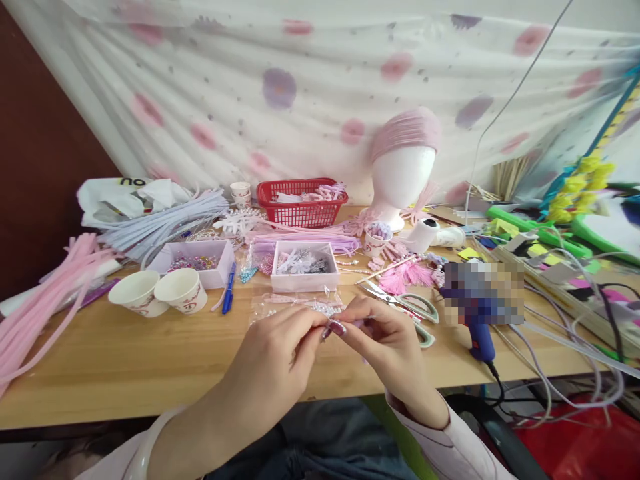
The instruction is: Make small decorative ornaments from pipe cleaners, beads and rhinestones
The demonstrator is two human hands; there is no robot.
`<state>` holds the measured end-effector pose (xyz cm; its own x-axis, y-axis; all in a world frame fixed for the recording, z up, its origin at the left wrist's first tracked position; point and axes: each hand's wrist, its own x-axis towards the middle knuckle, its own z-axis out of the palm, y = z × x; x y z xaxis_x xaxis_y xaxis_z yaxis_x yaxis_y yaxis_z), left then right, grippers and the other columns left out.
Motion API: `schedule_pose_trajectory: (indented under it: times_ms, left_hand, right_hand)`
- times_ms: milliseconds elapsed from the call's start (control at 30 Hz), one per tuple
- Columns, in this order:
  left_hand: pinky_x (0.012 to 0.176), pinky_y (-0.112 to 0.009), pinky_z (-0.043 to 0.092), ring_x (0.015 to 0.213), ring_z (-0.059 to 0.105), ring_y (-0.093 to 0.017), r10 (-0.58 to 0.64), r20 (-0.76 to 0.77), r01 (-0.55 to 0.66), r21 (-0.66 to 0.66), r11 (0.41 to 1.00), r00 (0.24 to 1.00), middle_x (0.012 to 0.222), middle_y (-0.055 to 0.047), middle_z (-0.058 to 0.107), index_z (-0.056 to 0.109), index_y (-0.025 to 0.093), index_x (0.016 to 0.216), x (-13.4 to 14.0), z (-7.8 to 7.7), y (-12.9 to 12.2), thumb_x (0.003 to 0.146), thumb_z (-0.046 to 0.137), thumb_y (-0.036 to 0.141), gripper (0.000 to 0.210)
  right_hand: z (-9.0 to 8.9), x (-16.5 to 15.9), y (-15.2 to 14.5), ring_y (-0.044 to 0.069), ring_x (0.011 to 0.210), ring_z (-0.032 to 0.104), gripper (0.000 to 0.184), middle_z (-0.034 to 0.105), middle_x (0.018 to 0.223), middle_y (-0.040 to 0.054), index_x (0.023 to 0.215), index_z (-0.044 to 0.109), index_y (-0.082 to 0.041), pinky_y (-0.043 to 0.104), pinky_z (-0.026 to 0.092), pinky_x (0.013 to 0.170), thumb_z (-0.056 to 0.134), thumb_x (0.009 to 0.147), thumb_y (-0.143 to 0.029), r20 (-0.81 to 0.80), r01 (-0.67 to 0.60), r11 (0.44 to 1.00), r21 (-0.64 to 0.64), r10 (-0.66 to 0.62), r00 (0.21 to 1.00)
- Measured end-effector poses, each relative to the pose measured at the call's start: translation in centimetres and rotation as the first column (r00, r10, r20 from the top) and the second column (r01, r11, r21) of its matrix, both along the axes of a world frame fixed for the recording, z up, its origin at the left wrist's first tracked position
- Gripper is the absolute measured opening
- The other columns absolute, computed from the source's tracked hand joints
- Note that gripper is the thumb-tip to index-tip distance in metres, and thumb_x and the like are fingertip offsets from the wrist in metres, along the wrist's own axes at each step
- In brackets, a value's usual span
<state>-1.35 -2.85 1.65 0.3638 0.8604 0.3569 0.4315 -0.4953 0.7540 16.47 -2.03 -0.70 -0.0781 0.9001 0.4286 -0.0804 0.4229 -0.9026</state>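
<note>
Front edge: the counter ends below the hands, and both forearms reach in across that edge.
Open room: widest at front left, between the left hand and the paper cups; at right, scissors lie just beside the right hand, with a blue-handled tool and cables beyond.
Left hand: finger and thumb together, meeting the right hand's tips.
Right hand: finger and thumb together as well; I cannot tell what, if anything, is clamped there.
White beads: on clear plastic, just behind the joined fingertips.
Left box: low and open, holding small multicoloured beads.
Middle box: white flower-like pieces beside greyish ones.
Red basket: at the back, pink and white pieces inside.
Small cup: near the foam head, heaped with fluffy lilac pieces.
</note>
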Motion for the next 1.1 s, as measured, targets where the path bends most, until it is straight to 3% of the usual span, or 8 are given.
schedule_pose_trajectory:
  times_ms: [67,133,200,267,600,767,967,1100]
  left_hand:
    - [0.062,-0.029,0.053,0.065,0.062,-0.015,-0.064,0.195,0.141,-0.413,0.9,0.979,0.075,-0.002,0.065,0.067,0.017,0.088,-0.3,0.6,0.2,0.092,0.054,0.026,0.016]
    - [0.058,-0.026,0.055,0.06,0.058,-0.012,-0.062,0.409,0.352,-0.687,0.636,0.91,0.071,0.0,0.061,0.068,0.016,0.086,-0.8,1.0,0.6,0.086,0.065,0.037,0.022]
    - [0.057,-0.024,0.056,0.059,0.056,-0.01,-0.012,0.519,0.47,-0.764,0.441,0.855,0.068,0.001,0.06,0.07,0.014,0.083,-1.2,1.1,1.0,0.075,0.077,0.042,0.03]
    - [0.056,-0.021,0.055,0.058,0.054,-0.009,0.034,0.545,0.491,-0.78,0.388,0.838,0.066,0.001,0.06,0.072,0.013,0.082,-1.5,1.1,1.2,0.066,0.086,0.042,0.035]
    - [0.057,-0.024,0.054,0.057,0.059,-0.011,0.001,0.588,0.421,-0.581,0.697,0.809,0.071,0.0,0.067,0.071,0.016,0.079,-0.5,0.9,0.2,0.077,0.078,0.032,0.017]
    - [0.066,-0.025,0.05,0.069,0.061,-0.014,-0.165,0.194,0.167,0.004,0.986,0.967,0.072,-0.002,0.068,0.072,0.018,0.083,-1.1,1.0,0.1,0.088,0.06,0.009,0.016]
    - [0.066,-0.032,0.05,0.07,0.061,-0.019,0.073,-0.326,0.178,0.675,0.716,0.943,0.074,-0.007,0.069,0.071,0.013,0.098,-1.7,0.6,-0.1,0.094,0.043,0.004,0.03]
    - [0.061,-0.029,0.048,0.067,0.059,-0.018,0.065,-0.285,0.112,0.562,0.82,0.956,0.071,-0.005,0.064,0.071,0.014,0.095,-1.5,0.5,-0.4,0.094,0.044,0.004,0.029]
  right_hand:
    - [-0.4,0.2,0.0,0.014,0.062,0.062,0.002,0.071,0.071,0.0026,0.082,0.076,-0.021,0.022,0.048,0.052,0.076,0.082,-0.02,0.025,-0.018,0.996,0.087,0.016,1.0]
    - [-0.5,0.5,0.0,0.014,0.064,0.062,0.004,0.07,0.073,0.0028,0.087,0.076,-0.023,0.024,0.049,0.054,0.074,0.085,-0.02,0.065,-0.074,0.987,0.143,0.066,0.996]
    - [-0.5,0.9,0.0,0.015,0.065,0.061,0.005,0.069,0.074,0.0024,0.091,0.076,-0.023,0.025,0.048,0.055,0.073,0.087,-0.021,0.123,-0.132,0.978,0.161,0.112,0.986]
    - [-0.4,1.1,0.0,0.015,0.065,0.061,0.005,0.068,0.074,0.0025,0.092,0.076,-0.023,0.025,0.046,0.054,0.072,0.088,-0.022,0.175,-0.157,0.973,0.167,0.128,0.976]
    - [-0.5,0.6,0.0,0.015,0.061,0.055,0.003,0.063,0.066,0.0006,0.084,0.078,-0.025,0.027,0.041,0.054,0.079,0.083,-0.023,0.029,-0.06,0.986,0.158,0.056,0.998]
    - [-0.3,0.1,-0.3,0.014,0.06,0.053,0.007,0.061,0.064,0.0003,0.078,0.078,-0.024,0.024,0.04,0.05,0.082,0.078,-0.029,-0.132,-0.154,0.988,-0.003,0.152,0.979]
    - [0.0,0.1,-0.3,0.009,0.05,0.048,0.018,0.062,0.064,-0.0012,0.069,0.071,-0.02,0.021,0.037,0.041,0.082,0.076,-0.031,-0.099,-0.102,0.972,-0.21,0.082,0.992]
    - [0.0,0.6,-0.5,0.013,0.059,0.054,0.005,0.065,0.069,0.0008,0.08,0.073,-0.021,0.024,0.039,0.049,0.074,0.084,-0.022,0.138,-0.031,0.998,0.047,0.024,0.99]
